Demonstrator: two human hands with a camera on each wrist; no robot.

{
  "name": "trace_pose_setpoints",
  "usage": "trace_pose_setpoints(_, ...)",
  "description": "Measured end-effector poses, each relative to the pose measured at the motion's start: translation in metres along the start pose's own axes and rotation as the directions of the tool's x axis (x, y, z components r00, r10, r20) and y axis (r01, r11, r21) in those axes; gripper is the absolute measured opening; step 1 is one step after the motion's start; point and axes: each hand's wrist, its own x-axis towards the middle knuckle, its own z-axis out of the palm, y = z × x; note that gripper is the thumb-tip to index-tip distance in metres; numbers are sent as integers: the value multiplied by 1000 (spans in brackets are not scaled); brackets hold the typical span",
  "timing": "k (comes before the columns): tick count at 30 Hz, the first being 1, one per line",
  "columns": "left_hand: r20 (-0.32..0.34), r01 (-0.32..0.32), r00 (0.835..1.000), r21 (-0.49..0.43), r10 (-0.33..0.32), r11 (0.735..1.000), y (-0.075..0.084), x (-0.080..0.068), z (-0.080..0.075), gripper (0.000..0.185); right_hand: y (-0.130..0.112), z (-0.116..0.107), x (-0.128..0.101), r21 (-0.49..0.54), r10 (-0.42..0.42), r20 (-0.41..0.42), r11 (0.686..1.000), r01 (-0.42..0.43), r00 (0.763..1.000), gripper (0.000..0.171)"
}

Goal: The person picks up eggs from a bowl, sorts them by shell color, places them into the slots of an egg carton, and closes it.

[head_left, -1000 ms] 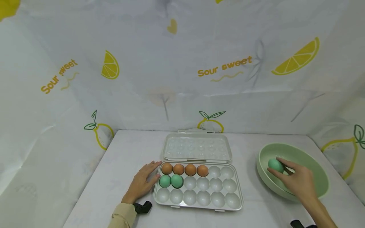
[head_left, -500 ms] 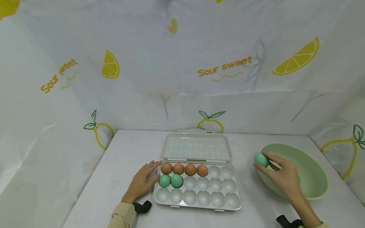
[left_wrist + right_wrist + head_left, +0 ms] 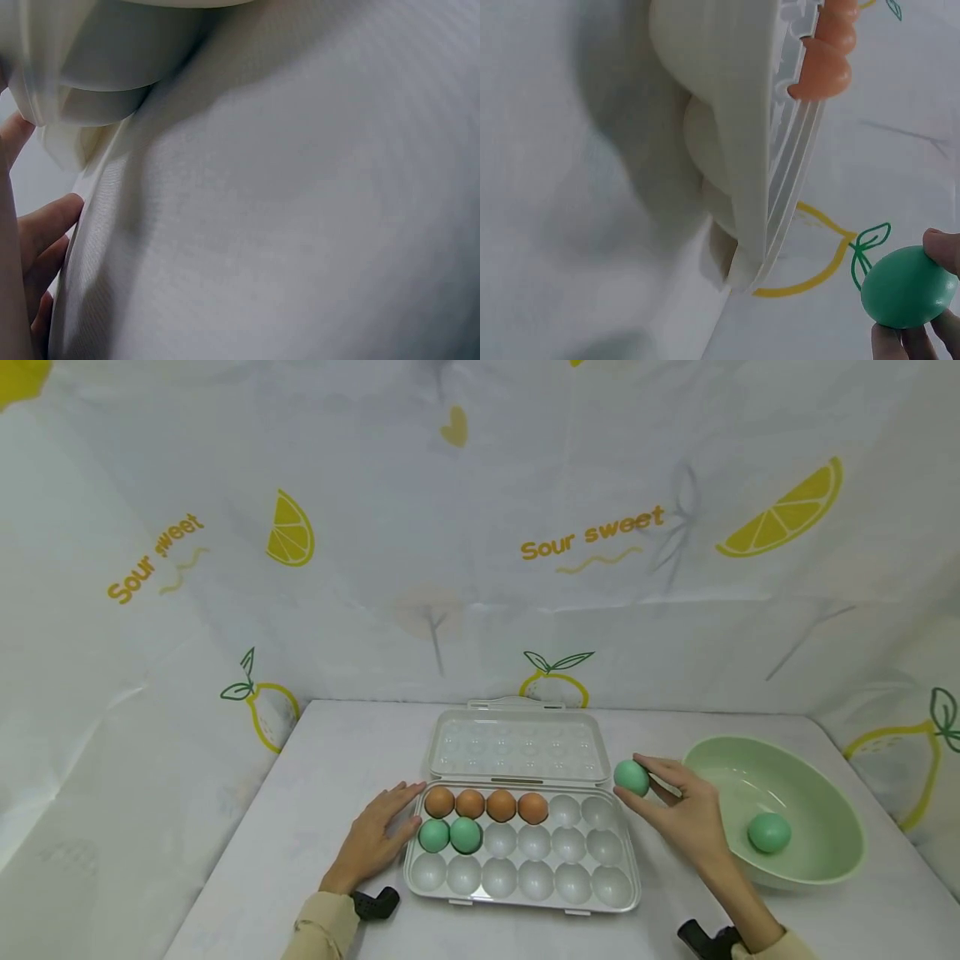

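My right hand (image 3: 684, 814) pinches a green egg (image 3: 632, 777) between thumb and fingertips, in the air between the bowl and the egg tray. The right wrist view shows the same green egg (image 3: 907, 286) at the lower right. A white plastic egg tray (image 3: 525, 900) lies with its lid folded back. Several brown eggs (image 3: 501, 807) sit in its back row from the left, and two green eggs (image 3: 466, 836) fill the left of the middle row. My left hand (image 3: 375, 839) rests at the tray's left edge, fingers extended. In the left wrist view its fingers (image 3: 51, 225) show beside the tray's underside.
A light green bowl (image 3: 821, 810) stands on the right with one green egg (image 3: 768, 832) inside. The tray's clear lid (image 3: 519, 747) lies toward the back of the white-covered table (image 3: 315, 760). A printed curtain (image 3: 375, 527) hangs behind.
My right hand has lifted the green egg out of the bowl and carried it left toward the tray. The egg left in the bowl has come into sight. My left hand has stayed put.
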Motion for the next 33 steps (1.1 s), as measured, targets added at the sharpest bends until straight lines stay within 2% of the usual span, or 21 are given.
trace_pose_setpoints(4, 2, -2, 1000, -2, 2, 1000, 1, 0, 0, 52, -2, 18, -3, 4, -9, 25, 1000, 9, 1000, 51)
trace_pose_setpoints(9, -1, -1, 1000, -8, 1, 1000, 2, 0, -1, 52, -6, 40, -9, 23, 22, 77, 999, -24, 997, 49)
trace_pose_setpoints(15, 3, 5, 1000, -7, -5, 1000, 2, 0, -1, 51, -12, 67, -15, 111, 36, 145, 992, -53, 989, 46)
trace_pose_setpoints(22, 2, 3, 1000, -1, -3, 1000, 1, 0, -1, 51, -19, 97, -22, 185, 30, 176, 981, -63, 984, 45)
trace_pose_setpoints(28, -1, -2, 1000, -5, 2, 1000, 0, 0, 0, 52, -19, 121, -29, 286, 10, 245, 955, -82, 970, 45)
trace_pose_setpoints(33, 3, 2, 1000, 2, -2, 1000, -1, 0, 1, 52, -17, 134, -37, 339, -49, 283, 939, -52, 958, 47)
